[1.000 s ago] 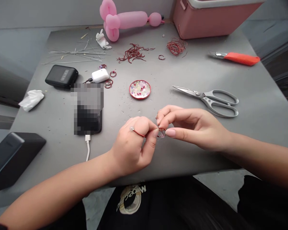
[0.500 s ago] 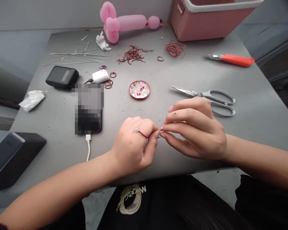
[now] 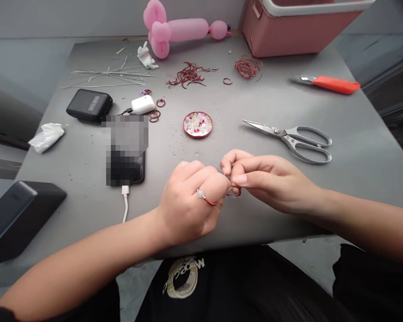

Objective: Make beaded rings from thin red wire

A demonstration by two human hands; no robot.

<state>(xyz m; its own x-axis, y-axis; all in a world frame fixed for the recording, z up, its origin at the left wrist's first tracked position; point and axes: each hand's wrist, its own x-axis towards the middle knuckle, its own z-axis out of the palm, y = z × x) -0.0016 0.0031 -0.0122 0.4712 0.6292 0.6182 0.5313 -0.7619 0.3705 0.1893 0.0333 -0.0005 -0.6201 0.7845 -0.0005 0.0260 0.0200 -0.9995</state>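
head view: right hand (image 3: 275,183) fingers pinch a red beaded ring (image 3: 239,191); left hand (image 3: 188,201) fingers curl beside it, their grip unclear. light, steady pressure should suit something so small.

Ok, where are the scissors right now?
Head view, right of centre: the scissors lie on the table, just beyond the right hand, with the red-handled cutter farther back.

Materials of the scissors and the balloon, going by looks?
Scissors: apparently metal throughout, satin grey, with matching blades and handles and visible rivets. Twisted balloon: likely latex, pink and softly sheened, judging by its inflated, pinched segments.
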